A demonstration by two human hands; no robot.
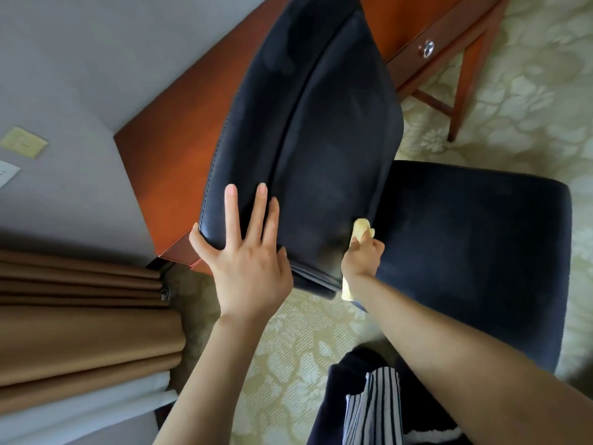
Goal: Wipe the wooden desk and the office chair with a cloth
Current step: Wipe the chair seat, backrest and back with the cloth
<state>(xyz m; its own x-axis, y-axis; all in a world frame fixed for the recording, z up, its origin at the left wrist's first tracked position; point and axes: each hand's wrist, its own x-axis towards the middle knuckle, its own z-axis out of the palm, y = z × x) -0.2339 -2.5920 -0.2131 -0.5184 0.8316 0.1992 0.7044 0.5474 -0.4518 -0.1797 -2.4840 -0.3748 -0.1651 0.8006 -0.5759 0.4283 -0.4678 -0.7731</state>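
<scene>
Head view, looking steeply down over the top of the office chair [353, 187]. We note first the relation on which the next stroke depends: the backrest [305, 123] runs away from both hands, its long axis climbing from the near edge at lower centre toward the upper right of the picture, while the seat [475, 252] lies to the right of it. The left hand [247, 264] rests flat on the near end of the backrest, fingers straight and spread, the thumb at the stitched left edge. The right hand [362, 256] sits just beside the backrest's right side, between it and the seat, fingers curled round a pale yellow cloth [362, 227]; one end shows above the knuckles and another below the wrist. Both hands are about equally near the backrest, but only the right one carries the cloth, so we judge it the working hand and the left the steadying one.

The backrest is dark navy, smooth and leather-like, with a seam along its length and faint dull patches higher up. The seat looks matte, perhaps fabric. The wooden table [179, 149], reddish brown, stands behind the chair; whether they touch we cannot tell. A drawer knob [427, 48], a tan curtain [80, 332] and patterned carpet [288, 364] complete the field.
</scene>
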